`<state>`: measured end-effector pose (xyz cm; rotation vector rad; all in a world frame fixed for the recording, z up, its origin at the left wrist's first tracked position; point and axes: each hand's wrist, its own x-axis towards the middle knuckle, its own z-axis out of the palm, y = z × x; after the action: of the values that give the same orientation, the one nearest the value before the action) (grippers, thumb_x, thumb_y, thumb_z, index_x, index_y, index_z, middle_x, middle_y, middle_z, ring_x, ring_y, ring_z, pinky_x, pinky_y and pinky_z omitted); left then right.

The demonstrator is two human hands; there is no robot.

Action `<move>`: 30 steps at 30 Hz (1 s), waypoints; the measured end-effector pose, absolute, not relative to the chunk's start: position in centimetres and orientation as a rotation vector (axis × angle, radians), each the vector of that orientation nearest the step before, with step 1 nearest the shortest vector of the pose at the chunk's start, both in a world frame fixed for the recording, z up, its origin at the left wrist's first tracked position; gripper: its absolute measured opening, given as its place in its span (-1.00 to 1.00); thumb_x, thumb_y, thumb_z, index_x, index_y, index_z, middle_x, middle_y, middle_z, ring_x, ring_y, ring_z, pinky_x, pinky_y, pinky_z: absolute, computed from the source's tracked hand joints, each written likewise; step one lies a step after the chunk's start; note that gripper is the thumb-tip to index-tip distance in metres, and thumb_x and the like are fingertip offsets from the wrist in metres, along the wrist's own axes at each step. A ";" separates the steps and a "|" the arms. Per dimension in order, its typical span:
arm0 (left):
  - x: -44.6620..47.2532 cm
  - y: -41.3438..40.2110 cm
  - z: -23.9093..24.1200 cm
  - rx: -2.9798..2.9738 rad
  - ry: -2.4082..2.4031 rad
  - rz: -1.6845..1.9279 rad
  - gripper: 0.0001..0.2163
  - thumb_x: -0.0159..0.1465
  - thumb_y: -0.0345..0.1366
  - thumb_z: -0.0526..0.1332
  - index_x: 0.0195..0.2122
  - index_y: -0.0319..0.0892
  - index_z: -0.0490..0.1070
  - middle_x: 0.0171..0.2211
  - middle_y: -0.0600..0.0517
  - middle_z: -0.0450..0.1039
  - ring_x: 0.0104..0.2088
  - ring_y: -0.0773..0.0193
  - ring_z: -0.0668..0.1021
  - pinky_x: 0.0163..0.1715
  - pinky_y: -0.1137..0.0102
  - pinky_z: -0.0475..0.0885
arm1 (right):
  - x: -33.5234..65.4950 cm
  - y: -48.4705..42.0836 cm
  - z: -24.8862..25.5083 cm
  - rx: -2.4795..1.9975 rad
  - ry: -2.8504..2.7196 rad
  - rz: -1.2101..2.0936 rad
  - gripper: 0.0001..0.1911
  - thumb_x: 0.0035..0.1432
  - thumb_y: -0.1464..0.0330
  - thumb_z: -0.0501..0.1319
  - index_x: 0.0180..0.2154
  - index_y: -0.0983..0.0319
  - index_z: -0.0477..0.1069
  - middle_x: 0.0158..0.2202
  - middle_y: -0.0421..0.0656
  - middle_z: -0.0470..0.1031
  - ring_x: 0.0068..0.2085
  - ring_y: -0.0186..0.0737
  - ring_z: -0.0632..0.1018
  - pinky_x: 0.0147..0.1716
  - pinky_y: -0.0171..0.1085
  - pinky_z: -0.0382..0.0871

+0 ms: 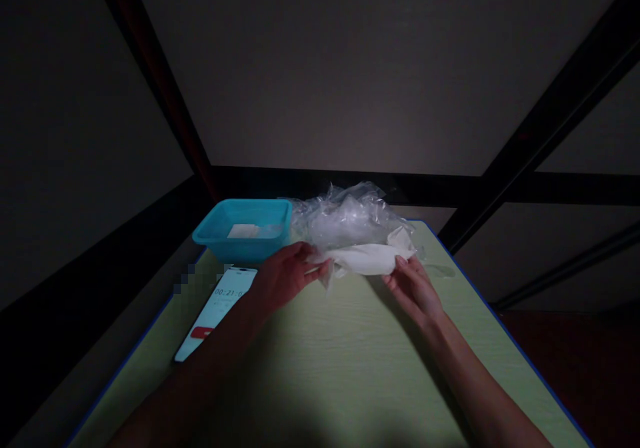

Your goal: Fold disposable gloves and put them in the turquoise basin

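Observation:
A limp white piece [367, 259], folded lengthwise with loose corners, is stretched between my two hands above the table; whether it is cloth or thin plastic I cannot tell. Its left end is pinched by the fingers of my left hand [287, 275]. At the other end, my right hand [413, 285] grips it with the thumb on top. Right behind the white piece lies a crumpled clear plastic bag [345, 218] with whitish contents that are hard to make out.
A blue plastic basket [240, 251] with white pieces inside stands at the back left. In front of it lies a phone [220, 311] showing a timer, partly covered by my left arm. The pale table [340, 355] has blue edges; a wall [340, 68] rises behind it.

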<state>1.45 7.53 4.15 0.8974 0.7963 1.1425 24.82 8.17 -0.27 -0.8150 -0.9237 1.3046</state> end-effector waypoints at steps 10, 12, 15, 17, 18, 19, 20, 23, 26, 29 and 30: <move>3.5 4.2 -0.5 1.577 1.219 1.184 -0.91 0.00 -0.44 0.16 -0.46 -0.16 0.27 -0.43 0.04 0.36 -0.33 0.24 0.47 -0.28 0.34 0.37 | 22.1 5.6 2.1 -0.768 -0.909 1.532 -0.50 -0.21 0.39 0.42 -0.17 0.11 0.34 -0.27 -0.27 0.51 -0.42 -0.41 0.51 -0.40 -0.44 0.45; 4.0 3.3 -0.2 1.772 1.169 1.382 -0.91 0.08 -0.46 0.12 -0.39 -0.16 0.28 -0.34 -0.01 0.37 -0.24 0.23 0.46 -0.19 0.32 0.35 | 21.3 5.0 2.3 -0.741 -0.896 1.571 -0.48 -0.20 0.41 0.41 -0.14 0.09 0.32 -0.31 -0.30 0.49 -0.40 -0.42 0.52 -0.41 -0.47 0.45; 4.7 2.0 0.5 1.991 0.982 1.336 -0.79 0.07 -0.47 0.19 -0.26 -0.15 0.29 -0.20 -0.05 0.37 -0.16 0.22 0.45 -0.16 0.36 0.35 | 20.7 4.3 2.4 -0.656 -0.908 1.634 -0.40 -0.21 0.43 0.41 -0.09 0.05 0.28 -0.23 -0.27 0.48 -0.33 -0.38 0.54 -0.38 -0.44 0.46; 5.1 1.5 0.7 1.992 1.029 1.325 -0.71 0.02 -0.48 0.25 -0.22 -0.14 0.28 -0.16 -0.05 0.37 -0.16 0.21 0.45 -0.18 0.39 0.36 | 20.4 3.9 2.6 -0.613 -0.940 1.648 -0.33 -0.22 0.43 0.41 -0.03 0.04 0.25 -0.14 -0.21 0.46 -0.25 -0.31 0.55 -0.32 -0.38 0.47; 5.3 1.5 0.8 1.961 1.084 1.349 -0.71 0.01 -0.48 0.26 -0.23 -0.14 0.28 -0.18 -0.04 0.38 -0.18 0.22 0.46 -0.22 0.41 0.37 | 20.3 3.8 2.7 -0.598 -0.962 1.648 -0.29 -0.22 0.43 0.41 0.00 0.03 0.22 -0.10 -0.18 0.45 -0.21 -0.27 0.55 -0.30 -0.35 0.47; 5.5 1.6 0.8 1.920 1.139 1.387 -0.73 0.02 -0.47 0.26 -0.26 -0.14 0.28 -0.21 -0.02 0.39 -0.23 0.24 0.47 -0.26 0.42 0.37 | 20.2 3.6 2.8 -0.586 -0.988 1.647 -0.24 -0.22 0.43 0.40 0.04 0.03 0.19 -0.08 -0.16 0.43 -0.17 -0.25 0.54 -0.29 -0.35 0.47; 5.6 1.7 0.8 1.880 1.184 1.429 -0.76 0.03 -0.47 0.25 -0.29 -0.14 0.28 -0.26 0.00 0.39 -0.27 0.25 0.47 -0.29 0.43 0.37 | 20.0 3.4 2.9 -0.573 -1.019 1.646 -0.21 -0.21 0.44 0.40 0.07 0.02 0.15 -0.05 -0.15 0.42 -0.15 -0.24 0.53 -0.29 -0.35 0.46; 5.8 2.2 1.0 1.845 1.223 1.475 -0.86 0.05 -0.48 0.20 -0.41 -0.14 0.26 -0.39 0.06 0.38 -0.36 0.28 0.46 -0.35 0.45 0.35 | 19.6 2.9 3.2 -0.546 -1.130 1.588 -0.17 -0.12 0.43 0.37 0.14 -0.02 0.05 -0.05 -0.15 0.42 -0.14 -0.28 0.53 -0.24 -0.34 0.44; 5.8 2.4 1.7 1.907 1.147 1.454 -0.89 0.11 -0.50 0.12 -0.46 -0.15 0.28 -0.42 0.06 0.36 -0.36 0.30 0.45 -0.34 0.45 0.33 | 19.5 2.5 3.6 -0.551 -1.257 1.431 -0.35 -0.01 0.41 0.32 0.09 -0.02 0.14 -0.09 -0.16 0.45 -0.13 -0.26 0.52 -0.16 -0.25 0.44; 5.8 2.4 3.1 1.932 1.049 1.455 -0.89 0.14 -0.49 0.07 -0.46 -0.16 0.30 -0.41 0.04 0.36 -0.33 0.29 0.45 -0.31 0.44 0.33 | 19.8 2.2 4.4 -0.591 -1.425 1.217 -0.55 0.08 0.45 0.25 0.00 -0.03 0.30 -0.07 -0.17 0.44 -0.12 -0.26 0.51 -0.15 -0.24 0.44; 5.7 2.4 3.7 1.913 1.022 1.442 -0.89 0.14 -0.48 0.07 -0.47 -0.16 0.29 -0.42 0.04 0.36 -0.34 0.28 0.44 -0.31 0.43 0.33 | 20.0 2.1 4.8 -0.614 -1.504 1.125 -0.58 0.10 0.47 0.23 -0.02 -0.03 0.33 -0.07 -0.17 0.44 -0.11 -0.25 0.50 -0.13 -0.22 0.43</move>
<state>5.72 2.37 3.73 1.9133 1.0218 1.4418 20.03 2.13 4.81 -0.6140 -1.5042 1.1250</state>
